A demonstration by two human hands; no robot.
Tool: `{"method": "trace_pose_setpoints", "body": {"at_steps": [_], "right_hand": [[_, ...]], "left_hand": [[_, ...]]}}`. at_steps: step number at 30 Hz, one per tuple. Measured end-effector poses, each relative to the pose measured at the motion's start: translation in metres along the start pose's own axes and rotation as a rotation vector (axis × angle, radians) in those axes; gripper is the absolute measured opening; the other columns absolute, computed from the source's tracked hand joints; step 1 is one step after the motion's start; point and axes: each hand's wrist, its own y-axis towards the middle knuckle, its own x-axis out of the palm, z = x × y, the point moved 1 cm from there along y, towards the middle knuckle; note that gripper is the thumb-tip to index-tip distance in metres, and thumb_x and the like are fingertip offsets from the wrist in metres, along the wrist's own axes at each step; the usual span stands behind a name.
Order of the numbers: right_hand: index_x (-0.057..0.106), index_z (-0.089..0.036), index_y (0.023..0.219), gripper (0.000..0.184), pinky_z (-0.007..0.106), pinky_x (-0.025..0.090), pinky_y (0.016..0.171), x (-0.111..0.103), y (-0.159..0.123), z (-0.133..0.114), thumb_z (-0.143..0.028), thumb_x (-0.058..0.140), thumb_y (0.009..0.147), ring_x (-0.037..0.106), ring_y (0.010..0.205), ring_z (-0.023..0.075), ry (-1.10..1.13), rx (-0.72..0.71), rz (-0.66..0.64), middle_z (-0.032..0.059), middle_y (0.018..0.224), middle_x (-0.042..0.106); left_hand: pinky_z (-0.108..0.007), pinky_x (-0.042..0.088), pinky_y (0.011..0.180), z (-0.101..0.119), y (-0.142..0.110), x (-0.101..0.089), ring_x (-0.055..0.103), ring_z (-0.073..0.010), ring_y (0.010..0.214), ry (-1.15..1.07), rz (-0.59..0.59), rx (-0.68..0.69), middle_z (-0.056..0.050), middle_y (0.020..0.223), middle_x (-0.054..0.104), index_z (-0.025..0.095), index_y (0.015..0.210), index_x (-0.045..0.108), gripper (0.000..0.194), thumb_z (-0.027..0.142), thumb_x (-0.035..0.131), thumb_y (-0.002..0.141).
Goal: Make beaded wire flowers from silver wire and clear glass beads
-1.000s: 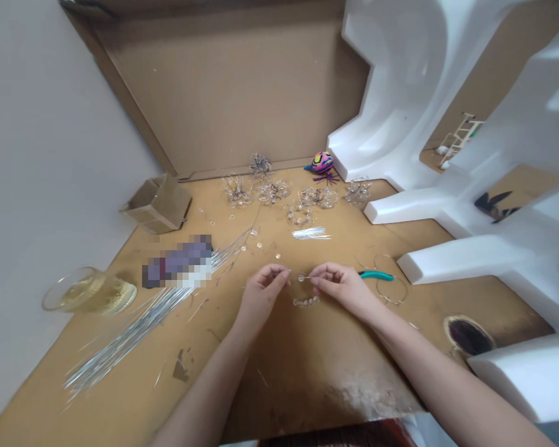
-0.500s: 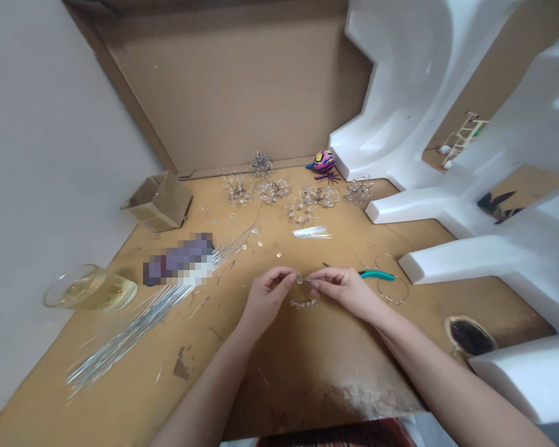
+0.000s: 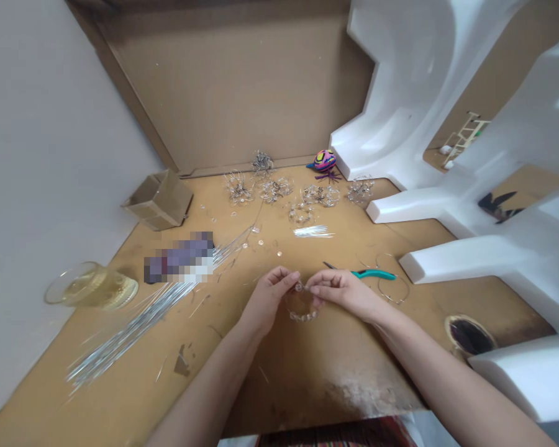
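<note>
Here we go: both my hands are up over the middle of the surface (image 3: 279, 385). My left hand (image 3: 268, 298) and right hand (image 3: 340, 295) are almost closed, nearly meeting, with the fingertips pinching a beaded wire loop (image 3: 302, 305) at its top. The loop hangs just below them, its clear beads strung along the bottom. Right where my fingers come together, the join is hidden, so I can't make out how the wire ends sit.

Just beside my right hand lie teal-handled pliers (image 3: 375, 274), with a thin wire ring (image 3: 394, 290) right below them. Farther up sits a row of wire-and-bead clusters (image 3: 274, 189), and a small sheaf of short wires (image 3: 313, 231) lies in front of it. Over on the left, long silver wires (image 3: 130, 329) fan out beside a pixelated bundle (image 3: 179, 257) that I can't make out at all, near a glass of pale liquid (image 3: 92, 285).
</note>
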Motion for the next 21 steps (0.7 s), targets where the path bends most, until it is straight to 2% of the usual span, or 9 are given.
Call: {"method": "trace_pose_setpoints", "body": {"at_steps": [8,13,21], "right_hand": [[0.063,-0.016,0.072,0.018,0.025,0.042,0.06,0.0029,-0.0009,-0.0025,-0.034,0.062,0.072,0.054,0.052,0.0102,-0.01,0.022,-0.016,-0.0022,0.053,0.06],[0.063,-0.016,0.074,0.018,0.025,0.042,0.059,0.0022,-0.0008,-0.0013,-0.034,0.061,0.073,0.054,0.052,0.0101,-0.022,0.005,-0.034,-0.0025,0.054,0.06],[0.06,-0.015,0.075,0.019,0.025,0.041,0.059,0.0012,0.0013,0.0001,-0.033,0.061,0.073,0.053,0.049,0.0097,0.044,0.024,-0.014,-0.0027,0.052,0.06]], "left_hand": [[-0.018,0.036,0.056,-0.0036,-0.0006,0.005,0.045,-0.0062,0.055,-0.138,-0.066,-0.056,0.004,0.057,0.052,0.015,0.061,0.054,0.02,0.029,0.065,0.071],[-0.018,0.036,0.056,-0.0068,0.0002,0.0069,0.044,-0.0059,0.053,-0.197,-0.048,-0.052,0.005,0.055,0.049,0.015,0.061,0.054,0.02,0.028,0.066,0.07],[-0.021,0.04,0.06,-0.0033,0.0017,0.0045,0.048,-0.0069,0.054,-0.338,-0.067,-0.143,0.003,0.058,0.053,0.014,0.063,0.055,0.018,0.025,0.068,0.069]]}}
